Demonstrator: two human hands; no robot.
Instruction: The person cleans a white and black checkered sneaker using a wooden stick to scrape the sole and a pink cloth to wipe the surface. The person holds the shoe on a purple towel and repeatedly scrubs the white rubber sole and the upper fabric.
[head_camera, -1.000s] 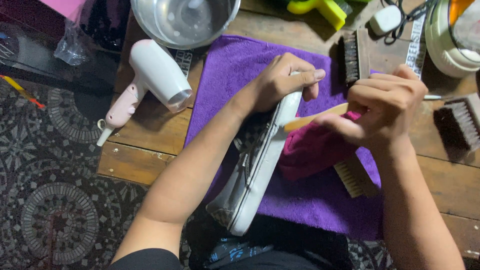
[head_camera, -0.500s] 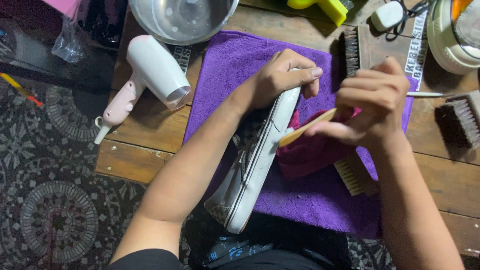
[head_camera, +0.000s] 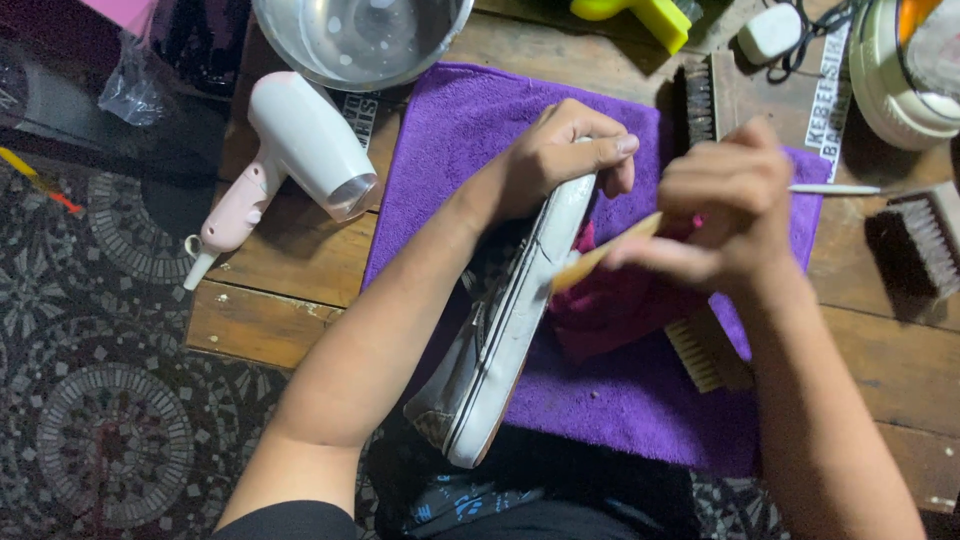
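The right hand (head_camera: 725, 205) has shifted toward the shoe since a second ago, and its blur shows it moving; the left hand (head_camera: 560, 160) is keeping its place on the toe end.

The brown wooden plank tabletop (head_camera: 300, 250) is carrying a purple terry towel (head_camera: 470, 130) that is spreading from the middle to the near edge. A round steel bowl (head_camera: 360, 35) is sitting at the far edge, and a white and pink hair dryer (head_camera: 290, 160) is lying toward the left edge, its nozzle just beside the towel.

A grey canvas sneaker with a white rubber sole (head_camera: 510, 330) is lying on its side across the towel, its heel overhanging the near edge. The left hand is curling closed over the toe, thumb pressing on the sole. The right hand is closing around a pale wooden-handled brush (head_camera: 600, 258), whose tip is touching the sole's edge. A magenta cloth (head_camera: 610, 310) is lying bunched beneath that hand, and a pale bristle brush (head_camera: 700, 350) is resting on the towel beside it. A dark bristle brush (head_camera: 925, 245) is lying near the right edge.
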